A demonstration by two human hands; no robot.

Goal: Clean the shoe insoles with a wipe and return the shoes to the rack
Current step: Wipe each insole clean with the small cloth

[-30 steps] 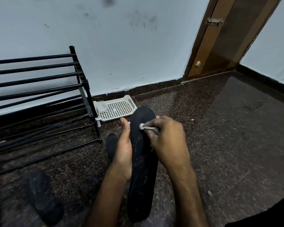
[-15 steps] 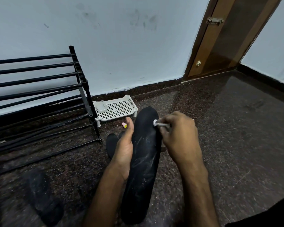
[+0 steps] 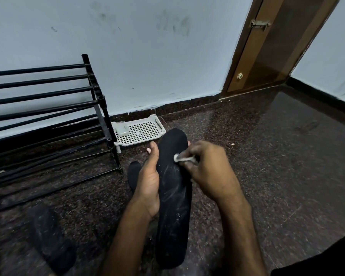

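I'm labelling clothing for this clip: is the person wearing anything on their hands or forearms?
No. Both the left hand and right hand are bare: no gloves, rings, watch or bands show, and the forearms are uncovered down to the frame's edge, without sleeves.

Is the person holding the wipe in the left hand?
No, the right hand pinches the wipe on the black insole, which the left hand holds.

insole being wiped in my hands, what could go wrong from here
1. The wipe is a small wad pinched at the fingertips of the right hand; it may slip out or shred, and the pale streaks on the insole could be its residue.
2. The left hand grips the insole with its thumb along one edge, so hard rubbing might twist it loose.
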